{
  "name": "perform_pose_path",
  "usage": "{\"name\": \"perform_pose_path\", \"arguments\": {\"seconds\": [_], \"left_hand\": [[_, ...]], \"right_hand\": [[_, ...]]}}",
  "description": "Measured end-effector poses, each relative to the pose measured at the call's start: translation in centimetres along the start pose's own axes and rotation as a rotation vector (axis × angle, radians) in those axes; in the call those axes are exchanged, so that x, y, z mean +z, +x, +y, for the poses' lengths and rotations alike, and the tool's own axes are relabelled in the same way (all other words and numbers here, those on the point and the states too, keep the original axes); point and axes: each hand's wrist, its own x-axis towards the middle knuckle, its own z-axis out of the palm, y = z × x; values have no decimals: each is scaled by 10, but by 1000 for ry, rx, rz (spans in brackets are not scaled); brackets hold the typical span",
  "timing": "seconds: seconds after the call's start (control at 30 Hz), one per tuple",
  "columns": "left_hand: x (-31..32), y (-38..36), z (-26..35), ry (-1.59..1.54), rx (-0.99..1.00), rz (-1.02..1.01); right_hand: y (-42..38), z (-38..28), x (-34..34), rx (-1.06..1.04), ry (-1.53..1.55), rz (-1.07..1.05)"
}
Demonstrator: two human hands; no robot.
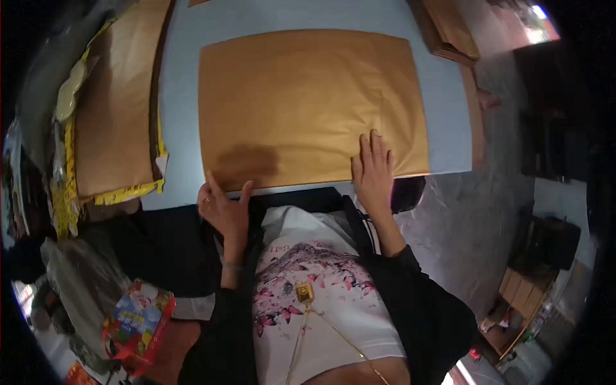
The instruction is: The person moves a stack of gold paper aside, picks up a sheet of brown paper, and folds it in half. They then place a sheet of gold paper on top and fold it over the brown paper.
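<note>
A wide sheet of brown paper (289, 102) lies on the light blue-grey tabletop (449, 128), its near edge towards me. Creases run across its right part. My right hand (374, 173) rests on it near the lower right, fingers stretched out and flat. At the near left corner is my left hand (224, 208), its thumb and forefinger spread apart at the paper's edge and its other fingers bent. A shadow falls on the paper above it. Neither hand visibly grips anything.
To the left stands a stack of brown paper (119, 102) in torn yellow wrapping (131, 192). More folded brown paper (449, 29) sits at the far right. A colourful bag (138, 321) is at lower left, and a wooden shelf unit (520, 295) at lower right.
</note>
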Motion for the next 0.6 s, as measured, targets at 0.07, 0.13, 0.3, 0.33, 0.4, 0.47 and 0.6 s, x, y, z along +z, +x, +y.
{"name": "perform_pose_path", "arguments": {"seconds": [0.07,0.13,0.3,0.33,0.4,0.47,0.6], "left_hand": [[0,-2,-1,-31,-37,-16],[3,-6,-1,-41,-51,8],[-8,-8,28,-227,15,119],[-6,-5,37,-368,173,75],[4,3,65,-607,408,-53],[12,12,106,-769,493,-180],[40,15,153,-778,514,-216]], "right_hand": [[1,2,2,-30,-74,-1],[1,6,8,-32,-88,4],[1,4,10,-82,-54,92],[0,6,12,-95,-56,104],[1,8,14,-108,-51,120],[0,6,12,-96,-45,105],[-2,12,16,-129,-43,130]]}}
